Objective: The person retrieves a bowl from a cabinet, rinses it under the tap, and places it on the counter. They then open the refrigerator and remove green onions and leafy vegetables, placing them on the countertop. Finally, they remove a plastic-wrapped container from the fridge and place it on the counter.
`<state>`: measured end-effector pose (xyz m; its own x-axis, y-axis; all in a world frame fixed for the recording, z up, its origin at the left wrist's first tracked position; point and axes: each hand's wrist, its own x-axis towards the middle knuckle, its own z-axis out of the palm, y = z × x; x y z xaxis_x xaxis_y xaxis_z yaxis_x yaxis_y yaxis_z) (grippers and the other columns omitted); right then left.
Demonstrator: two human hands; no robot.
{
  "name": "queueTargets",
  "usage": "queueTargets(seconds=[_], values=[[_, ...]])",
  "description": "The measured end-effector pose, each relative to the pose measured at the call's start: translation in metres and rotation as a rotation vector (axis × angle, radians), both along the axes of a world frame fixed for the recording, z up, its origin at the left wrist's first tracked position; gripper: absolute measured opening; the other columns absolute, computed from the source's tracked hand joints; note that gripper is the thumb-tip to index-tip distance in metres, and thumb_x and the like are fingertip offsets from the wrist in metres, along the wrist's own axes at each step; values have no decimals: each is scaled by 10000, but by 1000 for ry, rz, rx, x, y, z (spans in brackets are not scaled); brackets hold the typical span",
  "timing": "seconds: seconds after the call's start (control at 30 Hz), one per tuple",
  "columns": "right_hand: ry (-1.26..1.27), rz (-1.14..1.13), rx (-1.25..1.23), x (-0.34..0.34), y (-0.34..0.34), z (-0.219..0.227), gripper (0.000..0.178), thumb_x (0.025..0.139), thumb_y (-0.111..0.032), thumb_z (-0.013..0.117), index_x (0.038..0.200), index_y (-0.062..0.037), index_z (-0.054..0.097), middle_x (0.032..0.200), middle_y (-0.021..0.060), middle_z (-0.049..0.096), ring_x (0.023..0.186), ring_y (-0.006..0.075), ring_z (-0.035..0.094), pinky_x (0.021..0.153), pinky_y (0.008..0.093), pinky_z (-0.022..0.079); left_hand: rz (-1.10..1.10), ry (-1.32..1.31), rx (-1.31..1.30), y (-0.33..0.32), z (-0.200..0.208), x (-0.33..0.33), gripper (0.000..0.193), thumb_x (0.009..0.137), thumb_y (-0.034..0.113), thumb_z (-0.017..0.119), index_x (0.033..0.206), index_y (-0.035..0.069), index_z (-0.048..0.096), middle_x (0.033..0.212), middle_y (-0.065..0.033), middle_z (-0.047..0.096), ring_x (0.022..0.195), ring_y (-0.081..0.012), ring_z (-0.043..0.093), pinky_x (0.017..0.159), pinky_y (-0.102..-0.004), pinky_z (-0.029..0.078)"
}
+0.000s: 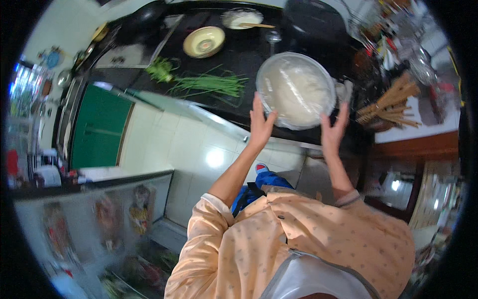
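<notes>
A round bowl [298, 90] covered in clear plastic wrap stands near the front edge of the black counter, with a pale, dough-like mass inside. At its left side is my left hand [261, 122], fingers stretched along the wall and thumb apart from them. My right hand [334, 129] is at the bowl's lower right, its thumb by the rim and its fingers spread away from it. Neither hand is wrapped round the bowl. Left of the bowl lie long green stalks [211, 84], with a leafy green vegetable [162, 70] beyond them.
Farther back are a yellowish bowl [204, 42], a bowl of white stuff [241, 19] with a wooden-handled utensil across it, and a metal ladle [273, 37]. A bundle of wooden sticks [391, 102] stands at the right. An open drawer or door edge [199, 112] runs below the counter.
</notes>
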<state>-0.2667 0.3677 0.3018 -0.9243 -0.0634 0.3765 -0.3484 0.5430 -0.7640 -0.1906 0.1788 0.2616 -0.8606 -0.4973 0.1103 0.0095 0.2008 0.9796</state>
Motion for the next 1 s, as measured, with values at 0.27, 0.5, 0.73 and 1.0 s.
queueTargets(seconds=[0.27, 0.5, 0.73, 1.0], values=[[-311, 867, -102, 95, -140, 41, 254, 761, -17, 562, 1012, -29, 599, 1009, 79, 594, 911, 152, 553, 826, 270, 417, 589, -64, -223, -91, 9, 134, 551, 824, 222, 570, 1277, -22, 372, 1359, -219, 309, 1277, -302, 287, 1033, -340, 238], [-387, 1604, 22, 283, -268, 17, 239, 788, -62, 557, 1016, -13, 608, 950, 95, 630, 846, 167, 595, 754, 268, 465, 1292, -559, -487, -216, 13, 422, 640, 777, 217, 571, 1312, -2, 295, 1384, -216, 237, 1295, -343, 200, 1022, -536, 169], [-667, 1772, 76, 402, -316, -1, 244, 792, -120, 548, 990, 0, 623, 903, 107, 649, 812, 155, 606, 734, 264, 470, 1194, -985, -362, -244, 5, 548, 637, 757, 209, 575, 1292, -7, 304, 1363, -212, 267, 1291, -348, 200, 1020, -559, 166], [-771, 1718, 268, 408, -317, -6, 232, 811, -79, 542, 1009, 27, 604, 889, 93, 640, 800, 128, 596, 717, 243, 477, 1199, -782, -592, -268, -15, 569, 533, 718, 168, 586, 1200, 35, 403, 1238, -177, 387, 1225, -361, 305, 949, -600, 245]])
